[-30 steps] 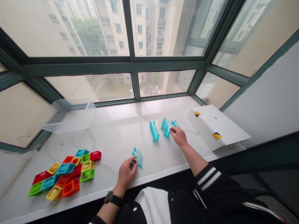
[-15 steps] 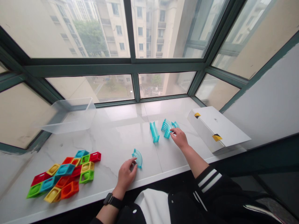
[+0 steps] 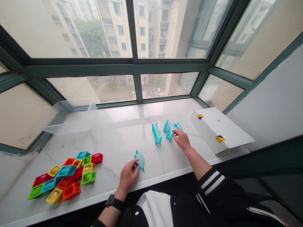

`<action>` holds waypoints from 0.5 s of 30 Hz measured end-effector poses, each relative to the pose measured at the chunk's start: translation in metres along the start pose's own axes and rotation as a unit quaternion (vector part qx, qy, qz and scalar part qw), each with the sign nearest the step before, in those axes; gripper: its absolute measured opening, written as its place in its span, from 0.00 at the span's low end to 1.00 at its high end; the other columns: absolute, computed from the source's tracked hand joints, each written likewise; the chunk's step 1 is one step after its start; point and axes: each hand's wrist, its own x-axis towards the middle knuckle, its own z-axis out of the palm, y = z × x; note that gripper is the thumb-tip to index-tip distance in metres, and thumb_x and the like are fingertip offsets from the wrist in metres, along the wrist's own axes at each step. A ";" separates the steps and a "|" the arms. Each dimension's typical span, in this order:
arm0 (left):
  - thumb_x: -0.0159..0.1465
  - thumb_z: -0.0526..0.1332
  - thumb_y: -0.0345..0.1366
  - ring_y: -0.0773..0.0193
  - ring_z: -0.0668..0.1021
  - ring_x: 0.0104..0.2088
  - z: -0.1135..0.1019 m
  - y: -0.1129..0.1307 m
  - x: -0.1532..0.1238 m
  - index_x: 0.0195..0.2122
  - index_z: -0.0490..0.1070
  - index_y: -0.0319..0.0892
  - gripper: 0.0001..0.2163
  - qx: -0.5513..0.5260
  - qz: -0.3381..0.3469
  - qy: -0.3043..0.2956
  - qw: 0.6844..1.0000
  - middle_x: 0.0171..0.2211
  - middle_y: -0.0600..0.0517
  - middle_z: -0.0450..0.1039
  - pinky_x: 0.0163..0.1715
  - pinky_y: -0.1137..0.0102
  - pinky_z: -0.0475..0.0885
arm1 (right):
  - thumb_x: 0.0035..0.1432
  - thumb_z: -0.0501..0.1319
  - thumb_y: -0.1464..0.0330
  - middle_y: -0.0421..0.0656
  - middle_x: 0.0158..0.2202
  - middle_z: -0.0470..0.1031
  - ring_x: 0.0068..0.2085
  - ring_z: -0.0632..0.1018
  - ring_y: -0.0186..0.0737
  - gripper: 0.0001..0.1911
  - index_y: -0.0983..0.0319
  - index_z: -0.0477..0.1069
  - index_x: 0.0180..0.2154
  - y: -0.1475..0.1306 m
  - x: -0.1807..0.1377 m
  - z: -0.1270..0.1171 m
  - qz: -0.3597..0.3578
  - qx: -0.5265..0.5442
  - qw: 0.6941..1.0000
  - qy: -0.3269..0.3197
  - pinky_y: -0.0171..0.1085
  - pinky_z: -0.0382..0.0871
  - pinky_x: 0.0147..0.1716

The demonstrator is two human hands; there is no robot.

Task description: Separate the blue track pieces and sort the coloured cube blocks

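My left hand (image 3: 128, 176) rests on the white marble sill near the front edge, fingers curled, its fingertips touching a single curved teal track piece (image 3: 140, 158). My right hand (image 3: 181, 139) reaches further back and pinches at a stack of curved teal pieces (image 3: 168, 129). Just left of that stack stands a row of straight teal pieces (image 3: 156, 133). A few more teal pieces (image 3: 178, 126) lie just behind my right fingers.
A cluster of coloured square frames (image 3: 63, 176) lies at the front left. A clear plastic tub (image 3: 71, 116) sits at the back left by the window. A white box (image 3: 219, 129) with yellow-black tape lies at the right.
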 end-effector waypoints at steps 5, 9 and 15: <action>0.68 0.61 0.40 0.57 0.83 0.37 -0.001 0.002 0.001 0.52 0.78 0.47 0.14 0.003 0.002 0.004 1.000 0.39 0.50 0.82 0.41 0.64 0.79 | 0.62 0.60 0.71 0.46 0.44 0.82 0.38 0.81 0.44 0.14 0.57 0.78 0.48 0.000 -0.001 -0.002 0.000 -0.011 1.000 -0.001 0.43 0.76 0.44; 0.68 0.61 0.40 0.57 0.82 0.36 -0.001 0.001 0.001 0.53 0.78 0.47 0.14 0.000 -0.001 0.000 1.000 0.39 0.49 0.82 0.41 0.63 0.79 | 0.62 0.60 0.72 0.46 0.44 0.82 0.38 0.81 0.43 0.14 0.57 0.78 0.48 0.001 -0.001 -0.002 -0.003 -0.018 1.000 -0.005 0.43 0.75 0.44; 0.67 0.61 0.40 0.57 0.82 0.36 0.000 0.001 0.000 0.53 0.78 0.47 0.14 0.000 0.001 -0.002 1.000 0.39 0.50 0.82 0.42 0.63 0.79 | 0.63 0.60 0.72 0.46 0.44 0.81 0.39 0.81 0.43 0.16 0.56 0.78 0.50 0.004 -0.001 -0.001 -0.007 -0.027 1.000 -0.007 0.43 0.76 0.44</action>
